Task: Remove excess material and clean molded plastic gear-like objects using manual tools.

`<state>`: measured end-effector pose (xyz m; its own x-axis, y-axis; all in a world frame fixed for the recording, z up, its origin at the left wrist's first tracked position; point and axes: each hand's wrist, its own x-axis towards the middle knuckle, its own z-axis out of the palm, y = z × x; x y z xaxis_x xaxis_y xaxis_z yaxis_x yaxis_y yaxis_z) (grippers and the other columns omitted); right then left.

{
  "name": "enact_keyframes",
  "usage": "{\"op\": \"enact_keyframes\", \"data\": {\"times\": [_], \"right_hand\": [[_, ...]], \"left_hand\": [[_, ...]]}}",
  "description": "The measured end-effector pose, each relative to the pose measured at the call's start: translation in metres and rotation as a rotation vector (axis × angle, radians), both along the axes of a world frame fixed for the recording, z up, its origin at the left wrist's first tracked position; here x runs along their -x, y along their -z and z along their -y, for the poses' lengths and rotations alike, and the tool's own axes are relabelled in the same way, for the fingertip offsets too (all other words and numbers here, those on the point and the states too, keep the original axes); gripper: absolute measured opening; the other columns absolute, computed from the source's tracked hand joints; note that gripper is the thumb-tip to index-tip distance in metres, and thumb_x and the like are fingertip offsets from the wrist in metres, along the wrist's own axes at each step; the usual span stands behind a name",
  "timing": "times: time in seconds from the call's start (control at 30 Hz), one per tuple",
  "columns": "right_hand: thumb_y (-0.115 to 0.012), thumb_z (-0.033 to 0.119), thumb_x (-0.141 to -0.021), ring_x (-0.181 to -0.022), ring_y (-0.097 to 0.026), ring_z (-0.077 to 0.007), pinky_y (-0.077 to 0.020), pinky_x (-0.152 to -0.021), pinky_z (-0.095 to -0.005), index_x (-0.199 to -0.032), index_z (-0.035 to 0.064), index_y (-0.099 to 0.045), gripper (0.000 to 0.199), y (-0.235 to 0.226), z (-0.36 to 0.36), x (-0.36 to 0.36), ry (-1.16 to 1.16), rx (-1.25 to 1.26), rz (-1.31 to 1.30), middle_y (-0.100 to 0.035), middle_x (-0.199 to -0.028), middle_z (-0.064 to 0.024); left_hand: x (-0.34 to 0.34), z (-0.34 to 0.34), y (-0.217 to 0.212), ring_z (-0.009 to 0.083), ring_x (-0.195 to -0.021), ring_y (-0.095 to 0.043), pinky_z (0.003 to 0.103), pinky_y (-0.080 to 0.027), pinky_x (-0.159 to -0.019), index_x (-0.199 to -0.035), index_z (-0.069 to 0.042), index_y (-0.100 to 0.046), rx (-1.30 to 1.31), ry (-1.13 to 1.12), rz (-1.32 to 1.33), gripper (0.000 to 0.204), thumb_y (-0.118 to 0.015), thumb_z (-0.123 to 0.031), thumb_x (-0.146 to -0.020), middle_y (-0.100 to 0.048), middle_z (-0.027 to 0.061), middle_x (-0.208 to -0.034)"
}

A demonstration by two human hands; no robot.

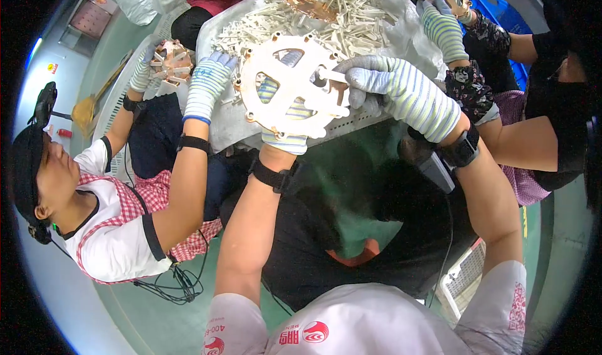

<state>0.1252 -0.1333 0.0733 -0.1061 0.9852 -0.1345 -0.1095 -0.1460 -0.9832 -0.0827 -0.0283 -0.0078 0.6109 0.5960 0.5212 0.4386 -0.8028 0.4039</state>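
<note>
One round, pierced, copper-edged plate point(288, 83)

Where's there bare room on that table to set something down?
Two patches of wrinkled white plastic sheet look mostly bare: right, between the heap of thin white strips and a co-worker's striped glove; left, between a neighbour's forearm and the pale round openwork frame. The heap is crowded.

Bright Center, Black Rim

On my feed, bright light bleaches the round frame point(285, 84) nearly white, while the black clothing point(295, 255) below sinks into shadow with little detail. I see edges bend toward the dark fisheye rim, bluish at left.
</note>
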Motion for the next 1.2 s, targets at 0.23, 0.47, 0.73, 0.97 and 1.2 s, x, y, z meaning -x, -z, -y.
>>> {"op": "enact_keyframes", "data": {"times": [0.23,0.47,0.73,0.97,1.2], "right_hand": [[-0.065,0.027,-0.102,-0.067,-0.06,-0.0055,-0.0467,-0.059,-0.02,-0.126,0.0028,-0.067,0.034,0.01,-0.001,0.001,0.04,0.037,-0.091,-0.072,-0.085,0.0008],[-0.066,0.026,-0.102,-0.068,-0.062,-0.0067,-0.0486,-0.061,-0.0202,-0.119,0.0031,-0.071,0.029,0.016,-0.002,0.013,0.097,-0.049,-0.029,-0.074,-0.085,-0.0012],[-0.066,0.021,-0.101,-0.071,-0.063,-0.0075,-0.0516,-0.067,-0.0232,-0.116,0.0011,-0.073,0.025,0.007,0.004,0.022,0.151,-0.091,0.059,-0.073,-0.084,-0.0024],[-0.066,0.022,-0.101,-0.071,-0.063,-0.0064,-0.0511,-0.066,-0.0222,-0.116,0.0009,-0.074,0.027,-0.001,0.0,0.032,0.18,-0.18,0.114,-0.074,-0.087,-0.0026],[-0.07,0.021,-0.094,-0.083,-0.072,-0.0195,-0.056,-0.078,-0.0326,-0.116,0.0047,-0.074,0.028,0.025,-0.036,0.001,0.242,-0.435,0.782,-0.077,-0.096,-0.011]], "left_hand": [[0.003,0.002,0.006,0.0349,-0.128,-0.055,0.051,-0.045,-0.109,-0.14,-0.013,-0.058,0.026,0.024,-0.009,0.052,-0.062,-0.037,-0.093,-0.059,0.0148,-0.139],[0.01,0.008,0.015,0.0344,-0.129,-0.055,0.051,-0.045,-0.109,-0.14,-0.013,-0.057,0.066,0.049,-0.031,0.054,-0.062,-0.038,-0.093,-0.059,0.0144,-0.14],[0.015,0.007,0.015,0.0339,-0.129,-0.055,0.051,-0.045,-0.109,-0.142,-0.013,-0.055,0.068,0.032,-0.016,0.055,-0.062,-0.039,-0.093,-0.058,0.0138,-0.14],[0.015,-0.011,0.009,0.0334,-0.13,-0.054,0.051,-0.046,-0.109,-0.143,-0.013,-0.054,0.028,-0.033,0.051,0.057,-0.062,-0.04,-0.093,-0.058,0.0134,-0.141],[0.036,-0.04,0.006,0.0329,-0.13,-0.054,0.051,-0.046,-0.109,-0.143,-0.013,-0.053,0.042,-0.163,0.145,0.058,-0.062,-0.041,-0.093,-0.058,0.0129,-0.141]]}}
